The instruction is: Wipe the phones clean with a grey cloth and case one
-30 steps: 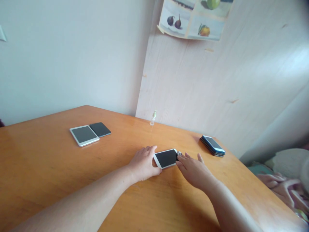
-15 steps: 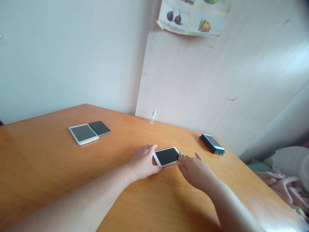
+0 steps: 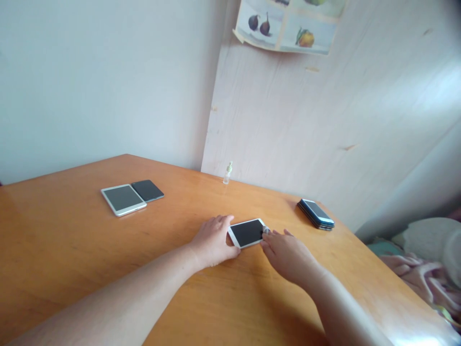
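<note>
A white smartphone [image 3: 247,233] with a dark screen lies face up on the wooden table [image 3: 187,218]. My left hand [image 3: 213,241] grips its left end, thumb at the near corner and fingers at the far one. At the phone's right end, my right hand [image 3: 286,252] has its fingertips pressed together on a small grey-white wad [image 3: 265,230]. The wad touches the right part of the phone; its material is too small to make out, and the fingers partly hide it.
A white tablet [image 3: 123,200] and a dark phone [image 3: 147,190] lie side by side at the left. A small clear bottle [image 3: 226,176] stands near the wall. Several stacked phones [image 3: 316,214] sit at the right, near the table's edge. Beyond it lies pink cloth [image 3: 421,276].
My right hand and the wad have shifted slightly left, onto the phone's right end. My left hand stays around the phone's left end.
</note>
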Motion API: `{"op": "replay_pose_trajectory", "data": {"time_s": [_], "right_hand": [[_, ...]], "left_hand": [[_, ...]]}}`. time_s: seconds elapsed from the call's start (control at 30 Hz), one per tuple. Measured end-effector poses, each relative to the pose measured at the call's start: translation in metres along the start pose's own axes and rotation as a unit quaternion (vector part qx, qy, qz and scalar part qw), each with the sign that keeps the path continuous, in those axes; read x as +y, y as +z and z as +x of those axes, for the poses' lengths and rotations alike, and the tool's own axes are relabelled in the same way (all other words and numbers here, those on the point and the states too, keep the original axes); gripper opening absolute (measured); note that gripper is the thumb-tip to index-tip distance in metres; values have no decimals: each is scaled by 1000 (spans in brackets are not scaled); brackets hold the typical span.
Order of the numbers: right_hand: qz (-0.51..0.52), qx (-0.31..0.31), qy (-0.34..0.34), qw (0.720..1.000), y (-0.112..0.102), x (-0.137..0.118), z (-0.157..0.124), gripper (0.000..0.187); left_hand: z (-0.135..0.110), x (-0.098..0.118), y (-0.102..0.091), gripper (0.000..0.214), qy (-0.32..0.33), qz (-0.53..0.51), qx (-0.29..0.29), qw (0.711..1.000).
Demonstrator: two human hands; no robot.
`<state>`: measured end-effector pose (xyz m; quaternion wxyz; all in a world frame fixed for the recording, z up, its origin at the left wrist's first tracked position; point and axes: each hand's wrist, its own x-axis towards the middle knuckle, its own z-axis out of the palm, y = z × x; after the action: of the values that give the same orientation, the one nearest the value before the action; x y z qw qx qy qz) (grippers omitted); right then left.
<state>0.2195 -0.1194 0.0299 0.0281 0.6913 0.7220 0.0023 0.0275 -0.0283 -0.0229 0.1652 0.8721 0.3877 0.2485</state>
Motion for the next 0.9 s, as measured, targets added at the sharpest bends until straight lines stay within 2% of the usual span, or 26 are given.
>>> {"op": "replay_pose_trajectory", "data": {"time_s": [0.1,0.17,0.2,0.33,0.4,0.53,0.6,0.67,0.73,0.83,0.9], "right_hand": [[88,-3,-125,988,-4,-21,-9,43],[124,-12,-154,980,-4,-23,-10,43],[121,-11,-137,983,-2,-19,-8,44],[59,16,21,998,10,8,9,46],[78,13,30,996,12,10,12,47],[200,-20,-112,973,9,-18,2,50],[221,-32,-150,963,9,-27,-1,51],[191,-24,-118,974,12,-20,3,52],[132,-5,-34,991,17,-2,13,52],[70,16,86,994,24,22,26,51],[71,23,94,993,25,22,27,50]], "left_hand": [[0,0,0,72,3,-3,5,1000],[0,0,1,71,8,-5,9,1000],[0,0,1,72,8,-3,9,1000],[0,0,1,75,4,4,2,1000],[0,0,1,74,2,3,2,1000],[-1,-2,3,72,9,0,8,1000],[-1,-2,3,72,12,0,9,1000],[-1,-1,3,73,8,2,7,1000],[-1,-1,3,74,2,5,6,1000],[-1,0,3,74,2,6,5,1000],[-1,0,3,74,4,5,9,1000]]}}
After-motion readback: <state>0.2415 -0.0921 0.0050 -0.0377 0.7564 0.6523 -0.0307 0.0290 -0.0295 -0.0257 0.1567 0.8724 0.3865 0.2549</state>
